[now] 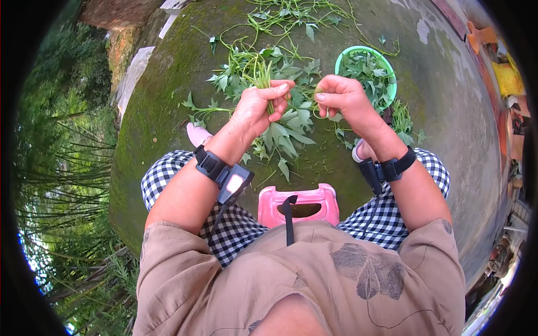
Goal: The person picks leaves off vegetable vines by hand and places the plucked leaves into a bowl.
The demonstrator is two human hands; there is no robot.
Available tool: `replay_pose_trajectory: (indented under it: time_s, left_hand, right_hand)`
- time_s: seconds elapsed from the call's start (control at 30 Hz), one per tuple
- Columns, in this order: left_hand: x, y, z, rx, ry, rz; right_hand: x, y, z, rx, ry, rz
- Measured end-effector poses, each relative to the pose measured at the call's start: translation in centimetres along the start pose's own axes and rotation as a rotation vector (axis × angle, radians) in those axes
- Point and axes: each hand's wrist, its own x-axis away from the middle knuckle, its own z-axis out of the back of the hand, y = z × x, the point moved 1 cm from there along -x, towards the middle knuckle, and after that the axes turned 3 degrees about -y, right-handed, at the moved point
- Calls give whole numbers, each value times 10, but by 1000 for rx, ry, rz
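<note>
My left hand [260,105] is closed around a bunch of green stems [262,75], whose leaves [287,134] hang below it. To its right, my right hand [340,99] is raised with thumb and fingers pinched together on a thin green stem [315,106]. Behind my hands, long leafy vines [286,17] lie tangled on the mossy ground. A round green basket [394,92] holding picked leaves [367,70] stands beyond my right hand, and a small heap of greens [401,119] lies just below the basket.
A pink plastic stool [298,197] is between my knees, with a black strap hanging over it. Dense plants [67,157] border the concrete ground [454,168] on the left. Along the right edge are a yellow object [507,78] and assorted clutter.
</note>
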Motion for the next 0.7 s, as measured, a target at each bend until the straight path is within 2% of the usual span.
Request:
replay_pose_trajectory:
  time_s: [0.17,0.2,0.3,0.43,0.53,0.7]
  left_hand:
    - [1,-4,-10,-88,3,40]
    - [3,-3,-13,-92,8,59]
    - [4,-2,-23,-89,32,62]
    - [6,2,-27,-80,-13,47]
    - [6,2,-21,-89,-3,37]
    - [4,2,-6,-52,49,-22]
  right_hand:
    - [0,2,14,-101,71,40]
    - [0,-3,9,-206,57,111]
    - [1,-19,-2,-501,-38,96]
    - [-5,-15,-7,-475,-77,42]
    - [-9,-7,-6,-483,-21,-7]
    - [-5,-5,-11,-525,-74,-108]
